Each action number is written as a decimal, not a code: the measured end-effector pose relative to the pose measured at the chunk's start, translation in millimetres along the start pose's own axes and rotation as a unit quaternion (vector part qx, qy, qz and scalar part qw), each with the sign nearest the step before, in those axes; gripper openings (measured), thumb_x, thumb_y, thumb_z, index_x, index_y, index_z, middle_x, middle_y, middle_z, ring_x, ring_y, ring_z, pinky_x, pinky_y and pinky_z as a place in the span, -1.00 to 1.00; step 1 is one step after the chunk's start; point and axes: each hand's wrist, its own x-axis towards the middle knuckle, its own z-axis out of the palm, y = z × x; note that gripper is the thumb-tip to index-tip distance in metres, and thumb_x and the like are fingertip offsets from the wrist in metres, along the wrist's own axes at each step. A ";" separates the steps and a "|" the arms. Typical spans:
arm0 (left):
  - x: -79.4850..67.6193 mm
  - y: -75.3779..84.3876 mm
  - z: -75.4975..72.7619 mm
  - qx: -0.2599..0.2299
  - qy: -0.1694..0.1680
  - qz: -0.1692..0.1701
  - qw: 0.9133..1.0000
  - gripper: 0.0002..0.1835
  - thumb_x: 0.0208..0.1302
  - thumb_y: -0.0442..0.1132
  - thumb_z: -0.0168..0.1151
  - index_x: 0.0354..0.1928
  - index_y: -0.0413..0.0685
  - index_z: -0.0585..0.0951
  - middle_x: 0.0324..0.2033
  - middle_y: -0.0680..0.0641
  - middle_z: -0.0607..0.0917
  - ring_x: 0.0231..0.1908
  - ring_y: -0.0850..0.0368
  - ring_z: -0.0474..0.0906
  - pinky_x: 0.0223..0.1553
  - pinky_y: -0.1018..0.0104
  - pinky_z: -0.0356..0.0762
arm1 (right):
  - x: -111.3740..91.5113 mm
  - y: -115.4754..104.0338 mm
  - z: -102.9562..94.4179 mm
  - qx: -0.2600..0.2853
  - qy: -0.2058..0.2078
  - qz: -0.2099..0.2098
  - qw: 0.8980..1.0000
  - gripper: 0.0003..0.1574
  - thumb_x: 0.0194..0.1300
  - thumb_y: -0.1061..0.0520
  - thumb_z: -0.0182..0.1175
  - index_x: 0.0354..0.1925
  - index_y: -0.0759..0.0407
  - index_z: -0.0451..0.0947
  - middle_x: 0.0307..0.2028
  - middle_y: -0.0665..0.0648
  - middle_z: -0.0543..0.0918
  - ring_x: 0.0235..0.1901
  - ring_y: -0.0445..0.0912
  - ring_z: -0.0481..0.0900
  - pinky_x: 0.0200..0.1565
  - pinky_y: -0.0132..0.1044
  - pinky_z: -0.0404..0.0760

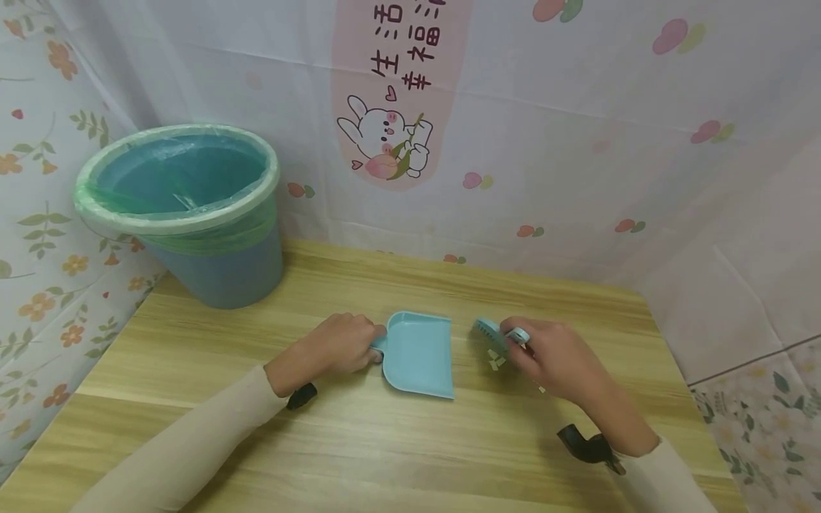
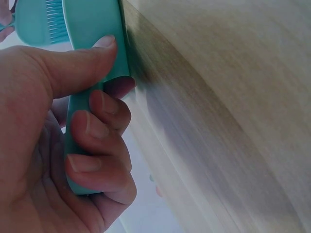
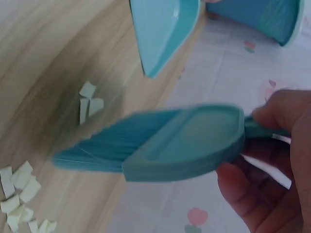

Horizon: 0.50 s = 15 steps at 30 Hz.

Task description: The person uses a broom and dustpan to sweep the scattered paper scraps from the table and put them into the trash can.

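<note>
My left hand [image 1: 346, 343] grips the handle of a light blue dustpan [image 1: 420, 353], which lies flat on the table with its open edge facing right. In the left wrist view the fingers curl round the dustpan's handle [image 2: 80, 165]. My right hand [image 1: 554, 356] holds a small blue hand brush [image 3: 180, 143] by its handle, its bristles above the table to the right of the dustpan. Several pale paper scraps [image 3: 19, 189] lie on the wood near the bristles; in the head view the brush and hand partly hide the scraps [image 1: 496, 360].
A blue bucket [image 1: 224, 274] lined with a green translucent bag stands at the table's back left corner. Patterned cloth [image 1: 545, 142] hangs behind the wooden table [image 1: 359, 449]. Black straps [image 1: 586, 445] are on both wrists.
</note>
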 end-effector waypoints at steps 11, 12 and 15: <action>-0.3 -1.4 -0.4 0.003 -0.001 0.005 1.000 -0.79 0.55 -0.11 0.38 -0.16 -0.10 0.66 -0.45 0.06 0.51 -0.45 0.14 0.39 -0.42 0.19 0.49 | -17.3 13.4 -10.7 -0.060 0.085 0.041 0.994 -0.60 0.75 -0.11 -0.03 -0.28 0.01 0.46 -0.54 -0.22 0.38 -0.65 -0.40 0.16 -0.60 -0.38 0.15; -0.2 -1.5 -0.5 0.003 -0.001 0.005 1.000 -0.79 0.55 -0.11 0.38 -0.16 -0.11 0.66 -0.45 0.06 0.51 -0.45 0.14 0.39 -0.41 0.19 0.49 | -18.3 14.1 -10.0 -0.059 0.084 0.041 0.994 -0.64 0.73 -0.07 0.02 -0.29 0.01 0.46 -0.55 -0.21 0.41 -0.65 -0.40 0.20 -0.60 -0.37 0.17; 0.5 -2.0 -0.2 0.002 -0.001 0.008 1.000 -0.80 0.55 -0.11 0.37 -0.16 -0.11 0.66 -0.46 0.06 0.51 -0.45 0.15 0.39 -0.41 0.19 0.49 | -20.9 15.8 -5.8 -0.053 0.078 0.044 0.995 -0.82 0.52 0.14 0.19 -0.30 0.03 0.47 -0.55 -0.19 0.45 -0.64 -0.38 0.34 -0.60 -0.37 0.26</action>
